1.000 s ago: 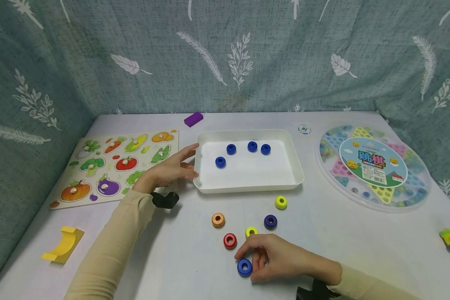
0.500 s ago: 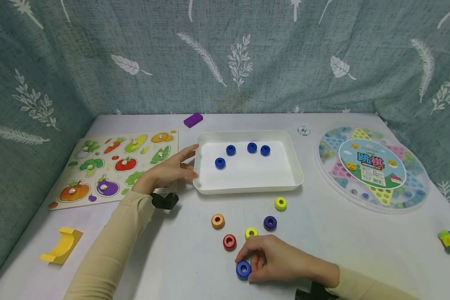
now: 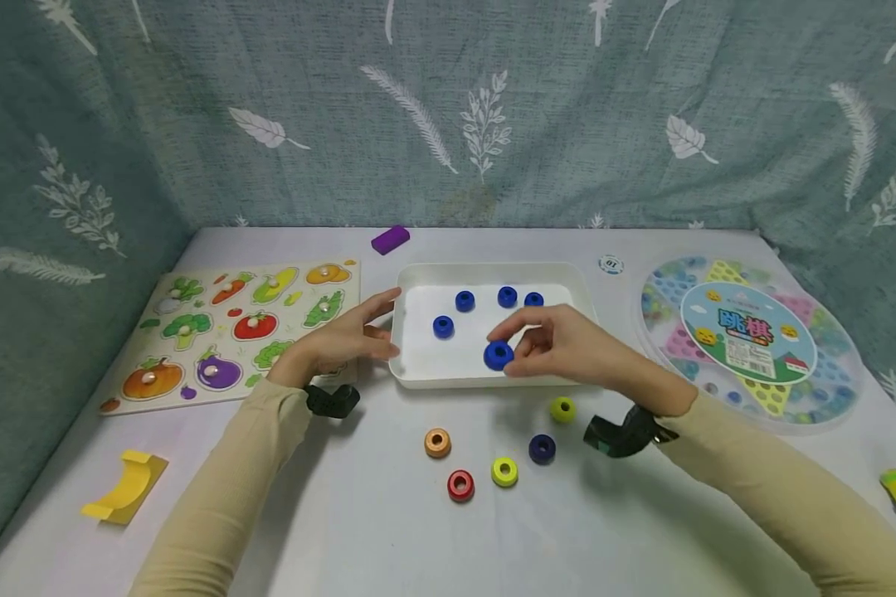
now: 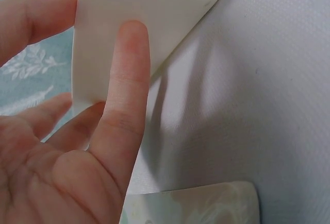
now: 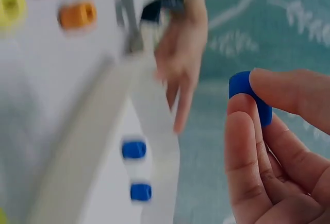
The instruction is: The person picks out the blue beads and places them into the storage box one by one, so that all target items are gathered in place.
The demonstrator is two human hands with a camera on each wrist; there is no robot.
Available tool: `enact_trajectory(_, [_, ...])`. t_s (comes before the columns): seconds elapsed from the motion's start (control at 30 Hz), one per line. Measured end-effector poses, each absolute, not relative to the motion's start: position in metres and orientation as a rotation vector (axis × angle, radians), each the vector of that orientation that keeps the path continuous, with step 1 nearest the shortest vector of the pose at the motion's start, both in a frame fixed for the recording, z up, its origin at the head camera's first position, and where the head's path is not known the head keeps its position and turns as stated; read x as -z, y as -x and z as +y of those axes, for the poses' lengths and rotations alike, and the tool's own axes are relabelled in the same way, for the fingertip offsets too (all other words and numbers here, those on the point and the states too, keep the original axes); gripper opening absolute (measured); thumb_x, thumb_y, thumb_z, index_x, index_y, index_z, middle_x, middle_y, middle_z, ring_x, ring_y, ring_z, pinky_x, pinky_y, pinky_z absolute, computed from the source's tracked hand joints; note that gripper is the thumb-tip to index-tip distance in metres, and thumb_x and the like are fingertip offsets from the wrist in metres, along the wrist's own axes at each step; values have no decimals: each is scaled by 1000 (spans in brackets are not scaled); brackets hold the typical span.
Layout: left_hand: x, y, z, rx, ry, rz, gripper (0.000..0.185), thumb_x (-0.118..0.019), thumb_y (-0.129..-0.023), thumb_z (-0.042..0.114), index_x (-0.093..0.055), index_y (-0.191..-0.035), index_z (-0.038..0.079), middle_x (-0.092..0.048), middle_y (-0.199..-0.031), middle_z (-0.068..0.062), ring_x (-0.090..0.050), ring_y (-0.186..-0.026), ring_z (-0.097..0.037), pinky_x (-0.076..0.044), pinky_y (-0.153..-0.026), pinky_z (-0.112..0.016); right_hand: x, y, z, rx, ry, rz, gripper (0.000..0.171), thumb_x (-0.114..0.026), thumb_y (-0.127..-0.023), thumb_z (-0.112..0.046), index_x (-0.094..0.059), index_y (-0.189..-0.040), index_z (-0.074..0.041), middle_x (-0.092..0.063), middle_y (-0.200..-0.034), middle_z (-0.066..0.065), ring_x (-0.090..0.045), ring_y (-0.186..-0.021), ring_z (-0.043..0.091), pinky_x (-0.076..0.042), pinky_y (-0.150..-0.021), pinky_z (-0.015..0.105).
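Holding 4 blue rings (image 3: pixel 465 301) — white tray (image 3: pixel 418 372); right hand (image 3: pixel 567 344) pinches another ring (image 3: pixel 498 355).

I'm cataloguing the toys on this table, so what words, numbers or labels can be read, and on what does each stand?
"跳棋": large blue characters on the round label of the checkers box lid.
"10", as far as it can be made out: on the small round token behind the white tray.
Smaller print below the characters on that label: too small to read.
The vegetable puzzle board shows pictures only, no readable text.
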State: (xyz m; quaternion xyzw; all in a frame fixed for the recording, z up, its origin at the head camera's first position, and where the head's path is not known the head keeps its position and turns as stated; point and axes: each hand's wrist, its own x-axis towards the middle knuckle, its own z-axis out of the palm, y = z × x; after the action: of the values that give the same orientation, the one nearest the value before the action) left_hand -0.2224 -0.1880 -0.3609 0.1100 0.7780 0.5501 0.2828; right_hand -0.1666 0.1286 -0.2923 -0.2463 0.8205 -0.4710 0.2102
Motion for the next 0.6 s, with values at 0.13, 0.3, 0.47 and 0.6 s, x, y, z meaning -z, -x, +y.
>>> enact_trajectory(0.13, [361,222,-188,-1480,-292,2086,97,-69,-81,5,-6,-154,20,-8,-157,-11,-41,-117,-31,-33,-99,-42,293,201,127,1275,584,2348,36,-70,-83,-6,-63,-118,-2,-64,-94,11,-61,-84,30,-48,-75,38])
enact_trajectory(0.3, [359,220,-187,-1488,-283,2091,97,-69,-80,3,-8,-153,20,-10,-157,-11,-43,-113,-29,-35,-96,-39,308,232,127,1253,481,2360,37,-69,-83,-5,-61,-119,-1,-58,-113,14,-61,-92,29,-46,-85,47])
enact_trajectory(0.47, [360,220,-187,-1489,-290,2085,97,-69,-80,3,-8,-154,20,-10,-157,-11,-45,-110,-28,-38,-93,-37,326,251,123,1175,401,2363,36,-70,-82,-3,-62,-117,2,-55,-114,17,-60,-90,25,-49,-82,41])
enact_trajectory(0.6, [360,221,-188,-1479,-298,2098,97,-68,-80,4,-7,-154,20,-10,-157,-11,-45,-109,-28,-37,-93,-38,332,258,118,1092,385,2376,36,-70,-81,-2,-62,-115,4,-57,-113,20,-59,-86,22,-51,-77,35])
